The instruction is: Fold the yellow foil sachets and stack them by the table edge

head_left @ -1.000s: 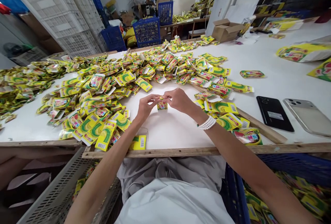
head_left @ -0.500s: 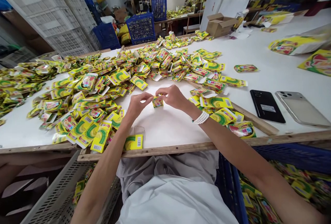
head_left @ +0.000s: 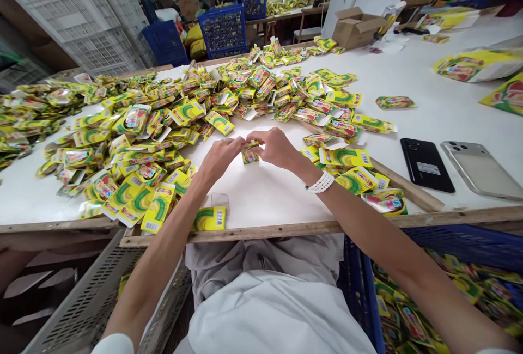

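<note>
A small yellow-and-green printed carton [head_left: 250, 156] stands upright on the white table, between my hands. My right hand [head_left: 278, 150] pinches it at its upper right side, thumb in front; a white beaded bracelet circles that wrist. Bent over the carton's upper left corner are the fingers of my left hand [head_left: 223, 159], closed and touching its top end. The fingertips partly cover the top, so whether its flap is folded in cannot be seen. A heap of similar cartons [head_left: 186, 111] spreads in front and to the left, several with white end flaps sticking out.
A wooden strip [head_left: 408, 185] lies to the right, near a black phone [head_left: 427, 166] and a clear-backed phone [head_left: 482, 169]. One carton [head_left: 209, 219] rests by the table's wooden front edge [head_left: 278, 232]. Below stand a blue crate [head_left: 461, 234] and a pale crate [head_left: 93, 283].
My left hand has come inward, its fingers now bent over the carton's top corner. My right hand keeps its pinch. The view has shifted slightly.
</note>
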Motion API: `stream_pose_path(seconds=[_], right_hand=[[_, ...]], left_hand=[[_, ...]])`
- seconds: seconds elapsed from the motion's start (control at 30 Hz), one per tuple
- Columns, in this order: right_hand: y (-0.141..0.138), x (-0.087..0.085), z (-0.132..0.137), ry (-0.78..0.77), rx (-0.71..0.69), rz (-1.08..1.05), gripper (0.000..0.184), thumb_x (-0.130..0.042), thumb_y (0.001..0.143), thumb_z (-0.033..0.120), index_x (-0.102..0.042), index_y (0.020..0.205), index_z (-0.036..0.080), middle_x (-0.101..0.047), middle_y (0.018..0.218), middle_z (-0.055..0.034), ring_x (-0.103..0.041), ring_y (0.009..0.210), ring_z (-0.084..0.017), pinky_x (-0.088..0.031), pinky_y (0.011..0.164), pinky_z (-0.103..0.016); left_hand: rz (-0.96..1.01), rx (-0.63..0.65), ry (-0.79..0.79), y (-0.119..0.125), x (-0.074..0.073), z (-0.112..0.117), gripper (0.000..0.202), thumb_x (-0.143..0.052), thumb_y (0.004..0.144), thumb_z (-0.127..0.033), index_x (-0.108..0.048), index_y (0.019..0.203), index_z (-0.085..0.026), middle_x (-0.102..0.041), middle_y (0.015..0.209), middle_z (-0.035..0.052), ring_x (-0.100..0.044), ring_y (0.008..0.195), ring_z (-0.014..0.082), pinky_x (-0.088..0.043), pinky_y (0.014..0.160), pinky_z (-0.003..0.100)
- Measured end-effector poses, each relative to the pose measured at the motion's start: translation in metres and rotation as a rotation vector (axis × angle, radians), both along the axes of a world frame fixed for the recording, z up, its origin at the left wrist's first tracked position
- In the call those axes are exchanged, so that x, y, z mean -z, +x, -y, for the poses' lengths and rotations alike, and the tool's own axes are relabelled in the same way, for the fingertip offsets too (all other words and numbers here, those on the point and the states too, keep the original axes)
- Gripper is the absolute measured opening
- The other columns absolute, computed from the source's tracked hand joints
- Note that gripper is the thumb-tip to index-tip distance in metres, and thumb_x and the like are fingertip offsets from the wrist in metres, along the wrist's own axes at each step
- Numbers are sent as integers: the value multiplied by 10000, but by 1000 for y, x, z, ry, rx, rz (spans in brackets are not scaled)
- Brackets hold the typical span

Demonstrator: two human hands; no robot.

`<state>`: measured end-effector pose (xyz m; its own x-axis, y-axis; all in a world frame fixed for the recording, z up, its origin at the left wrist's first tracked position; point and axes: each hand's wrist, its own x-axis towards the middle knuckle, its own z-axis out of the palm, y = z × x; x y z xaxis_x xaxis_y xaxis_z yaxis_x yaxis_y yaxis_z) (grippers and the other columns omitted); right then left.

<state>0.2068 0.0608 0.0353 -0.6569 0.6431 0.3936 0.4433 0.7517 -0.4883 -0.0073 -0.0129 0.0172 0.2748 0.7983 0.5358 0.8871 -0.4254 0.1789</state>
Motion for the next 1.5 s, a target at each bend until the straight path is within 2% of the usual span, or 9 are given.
stream_pose_path(seconds=[0.27, 0.47, 0.57, 0.7, 0.93, 1.03, 1.17, 1.37, 1.5], right_hand=[[-3, -1, 4, -28, 75, -19, 197, -708, 935, 175, -837, 1083, 195, -802, 924, -68, -646, 811, -201, -408, 769, -284], [-2, -3, 7, 41, 36, -2, 139, -698, 967, 197, -834, 984, 175, -816, 936, -74, -656, 795, -194, -377, 756, -298], [-5, -3, 11, 57, 27, -38, 185, -671, 1010, 258, -838, 996, 181, -833, 998, -76, -722, 891, -217, -419, 800, -303], [-14, -4, 16, 109, 18, -33, 226, -624, 998, 193, -846, 1042, 181, -840, 1079, -77, -762, 998, -243, -449, 837, -314], [-22, -9, 21, 152, 131, 68, 228, -629, 1003, 247, -837, 1056, 171, -835, 1034, -102, -751, 937, -267, -399, 772, -340], [-24, -10, 22, 171, 170, 120, 238, -622, 1014, 273, -829, 1070, 169, -828, 1018, -121, -736, 916, -279, -383, 759, -348], [-26, -9, 22, 190, 197, 156, 253, -593, 1026, 279, -811, 1074, 160, -823, 1036, -137, -732, 932, -296, -390, 761, -353], [-24, -4, 16, 120, 227, -5, 204, -636, 1003, 274, -808, 1020, 166, -828, 958, -115, -771, 911, -281, -479, 815, -342], [-19, -1, 6, 9, 133, -145, 176, -664, 974, 249, -821, 964, 169, -830, 924, -89, -797, 897, -246, -538, 826, -309]], left_hand=[[266, 160, 0, 2, 1, 3, 379, -577, 1103, -516, -781, 1036, -203, -805, 990, 76, -741, 849, 176, -540, 793, 277], [640, 128, -86, 4, 12, -4, 484, -757, 941, -672, -783, 971, -189, -830, 977, 77, -789, 861, 189, -653, 870, 312], [817, 118, -174, 6, 18, -7, 525, -863, 830, -667, -747, 976, -176, -827, 957, 75, -800, 871, 192, -678, 887, 319], [941, 121, -250, 8, 28, -10, 560, -900, 796, -596, -695, 1124, -192, -837, 967, 72, -815, 905, 202, -672, 882, 316], [832, 93, -201, 24, 41, -9, 325, -751, 889, -362, -640, 1156, -212, -819, 1073, 58, -781, 890, 175, -609, 817, 284], [817, -10, -198, 42, 45, -10, 410, -768, 833, -262, -561, 1185, -222, -797, 1090, 54, -745, 896, 195, -562, 761, 286], [833, -151, -200, 62, 51, -14, 457, -801, 841, -269, -496, 1180, -246, -749, 943, 12, -661, 749, 196, -479, 665, 298], [700, -93, -44, 64, 53, -12, 503, -791, 872, -229, -539, 1305, -273, -701, 1320, 91, -688, 1070, 267, -556, 897, 393], [532, -174, -43, 63, 49, -7, 628, -739, 863, -138, -499, 1429, -266, -653, 1442, 127, -652, 1142, 305, -546, 952, 441]])
